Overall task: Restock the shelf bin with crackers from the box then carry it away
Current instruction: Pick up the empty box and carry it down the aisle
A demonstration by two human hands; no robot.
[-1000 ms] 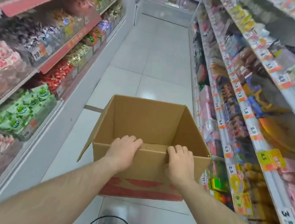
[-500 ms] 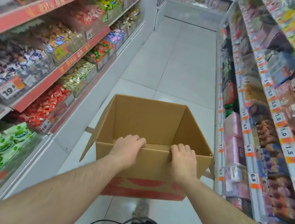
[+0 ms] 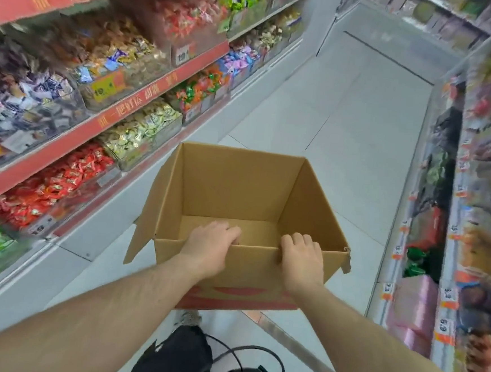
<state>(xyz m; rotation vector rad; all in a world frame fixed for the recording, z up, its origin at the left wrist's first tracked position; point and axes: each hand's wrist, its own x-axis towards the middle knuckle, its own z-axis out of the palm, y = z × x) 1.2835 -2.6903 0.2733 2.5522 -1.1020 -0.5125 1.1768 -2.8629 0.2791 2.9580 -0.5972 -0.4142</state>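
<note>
An open brown cardboard box [image 3: 238, 191] with a red print on its near side hangs in the air in front of me, above the aisle floor. Its inside looks bare; no crackers show. My left hand [image 3: 210, 246] grips the near wall left of the middle, fingers hooked over the rim into the box. My right hand [image 3: 302, 256] grips the same rim right of the middle. The side flaps hang down outside.
Shelves of clear bins with wrapped sweets [image 3: 77, 105] run along the left, red price rails in front. Packed shelves with price tags [image 3: 466, 232] line the right. Pale tiled floor [image 3: 345, 129] runs ahead between them. A black cable [image 3: 239, 358] dangles below.
I have moved forward along the aisle with the box; the shelves have slid past and the view has swung slightly left. Both hands keep the same grip on the near rim.
</note>
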